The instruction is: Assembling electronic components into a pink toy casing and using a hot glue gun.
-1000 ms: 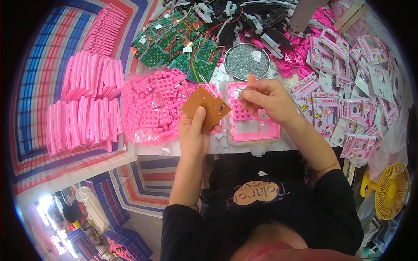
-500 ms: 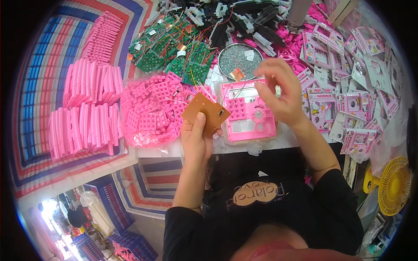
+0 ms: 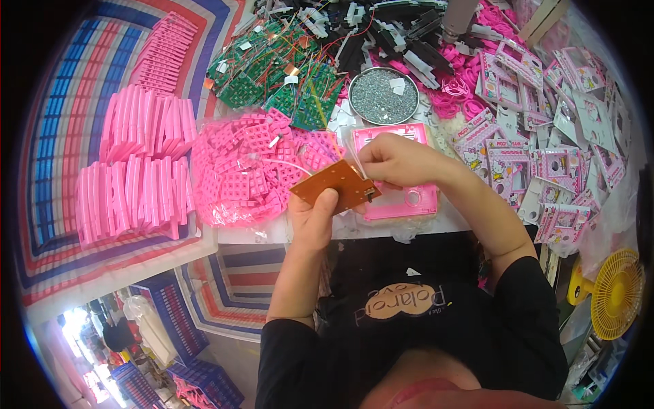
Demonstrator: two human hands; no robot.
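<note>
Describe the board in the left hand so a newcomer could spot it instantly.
Start at the heap of pink parts left of centre. At its lower right, the left hand grips a flat board, thumb on top. It is brown, unlike the green circuit boards piled beyond.

Brown board (image 3: 344,183), pink casing (image 3: 390,208), red-white-blue striped sheet (image 3: 71,136).

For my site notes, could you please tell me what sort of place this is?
Probably a small electronics assembly workshop: heaped green circuit boards, rows of matching pink plastic parts, and a brown board in the left hand.
</note>
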